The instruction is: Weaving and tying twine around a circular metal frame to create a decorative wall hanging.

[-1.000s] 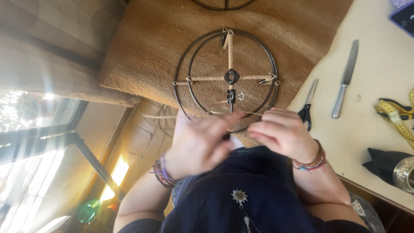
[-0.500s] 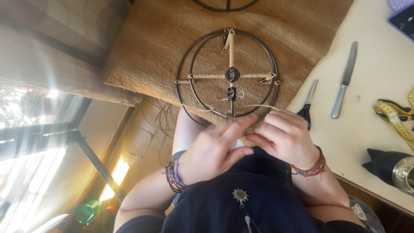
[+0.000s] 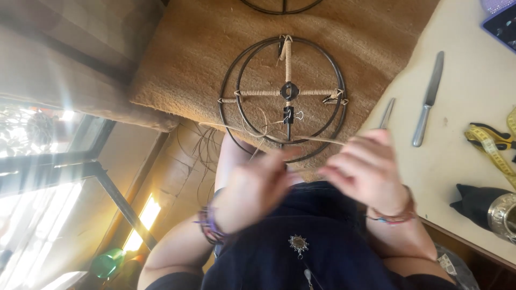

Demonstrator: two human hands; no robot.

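Note:
A black metal frame of two nested rings lies on a tan woven mat; its cross spokes are wrapped in pale cord, and a small black clip sits on the lower spoke. A thin pale fibre strand runs across the frame's lower edge. Its right end meets the fingertips of my right hand, which pinches it. My left hand is blurred just below the strand, fingers curled, one finger pointing toward the right hand. I cannot tell whether it grips anything. Both wrists wear bracelets.
A pale table at right holds a table knife, a slim metal tool, a yellow tape measure, a black object and a metal pot. Loose fibres hang below the mat. Another ring frame lies at the top.
My hands were pinched together over my lap; now they have risen toward the frame and drawn apart, with the strand stretched across the frame's lower edge.

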